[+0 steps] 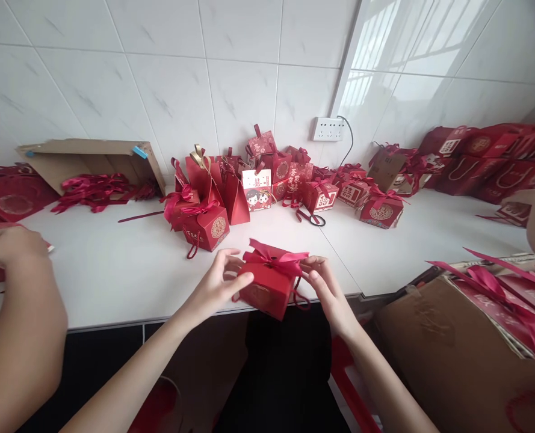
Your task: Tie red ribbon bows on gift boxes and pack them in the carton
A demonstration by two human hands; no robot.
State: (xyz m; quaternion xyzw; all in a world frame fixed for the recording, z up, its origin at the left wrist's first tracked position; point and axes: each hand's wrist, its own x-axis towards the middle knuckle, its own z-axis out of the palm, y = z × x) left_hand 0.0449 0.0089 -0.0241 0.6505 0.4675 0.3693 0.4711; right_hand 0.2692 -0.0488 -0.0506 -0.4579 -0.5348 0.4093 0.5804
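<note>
Over the front edge of the white counter (114, 276) I hold a small red gift box (267, 288) with a red ribbon bow on top. My left hand (222, 279) grips its left side, thumb on the front face. On the right side, my right hand (324, 282) pinches the ribbon end with curled fingers. Several finished red boxes (258, 186) with bows stand in a cluster at the back of the counter.
Another person's arm and hand (9, 246) reach in at the far left over flat red card. A brown cardboard lid (86, 156) with loose ribbons leans on the tiled wall. Red bags (484, 159) line the right. A cardboard carton (470, 343) of ribboned boxes stands at lower right.
</note>
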